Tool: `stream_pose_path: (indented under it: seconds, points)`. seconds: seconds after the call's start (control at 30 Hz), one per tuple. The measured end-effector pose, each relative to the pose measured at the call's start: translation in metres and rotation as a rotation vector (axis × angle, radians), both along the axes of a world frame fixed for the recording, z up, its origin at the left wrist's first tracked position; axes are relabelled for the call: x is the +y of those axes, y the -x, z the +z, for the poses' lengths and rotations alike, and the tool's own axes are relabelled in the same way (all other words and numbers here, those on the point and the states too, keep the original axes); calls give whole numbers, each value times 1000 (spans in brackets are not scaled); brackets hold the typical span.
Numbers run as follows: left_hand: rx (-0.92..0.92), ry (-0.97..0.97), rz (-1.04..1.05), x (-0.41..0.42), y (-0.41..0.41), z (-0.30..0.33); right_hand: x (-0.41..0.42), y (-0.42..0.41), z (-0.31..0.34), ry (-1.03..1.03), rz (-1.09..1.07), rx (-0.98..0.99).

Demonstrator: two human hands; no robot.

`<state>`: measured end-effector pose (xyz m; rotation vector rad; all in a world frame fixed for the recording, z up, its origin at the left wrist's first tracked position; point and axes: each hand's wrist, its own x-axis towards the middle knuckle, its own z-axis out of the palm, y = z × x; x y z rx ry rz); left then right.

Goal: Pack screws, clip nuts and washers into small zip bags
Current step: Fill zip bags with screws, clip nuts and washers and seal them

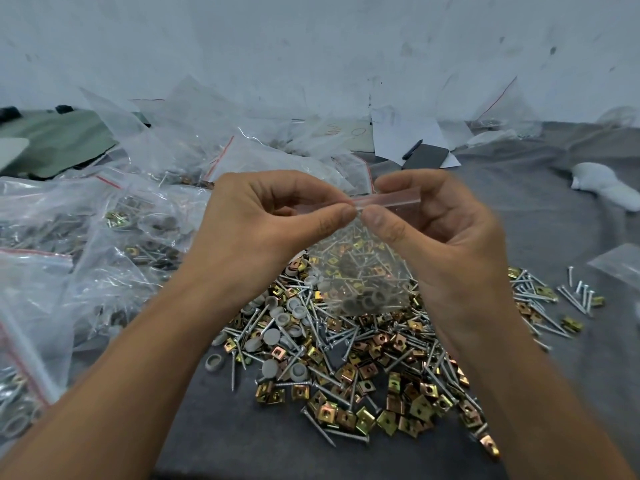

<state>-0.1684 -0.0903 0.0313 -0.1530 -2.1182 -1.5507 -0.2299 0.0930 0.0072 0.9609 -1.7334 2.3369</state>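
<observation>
I am sealing a filled zip bag (pixel 363 278) above the loose pile of screws (pixel 346 341) on the grey surface (pixel 554 209); my left hand (pixel 273 216) and right hand (pixel 433 220) are both pinching its top strip, thumbs touching. Next, I judge, comes pressing along the strip.

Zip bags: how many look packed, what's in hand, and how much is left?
Done: a heap of filled bags lies at the left; too jumbled to count. In hand: the left hand and right hand pinch the top strip of a small zip bag already holding parts. Left: a large loose pile of screws, clip nuts and washers.
</observation>
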Motion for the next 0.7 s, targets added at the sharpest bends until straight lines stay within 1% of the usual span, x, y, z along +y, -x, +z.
stream_pose_path:
  seconds: [0.37,0.53,0.7]
  points:
    - [7,-14,-27,0,3,-4,-2,0,2,49,-31,-7]
    - [17,-37,-58,3,4,-5,-1,-1,4,30,-34,9]
    - [35,-4,-36,2,5,-6,2,0,6,-3,-45,-16]
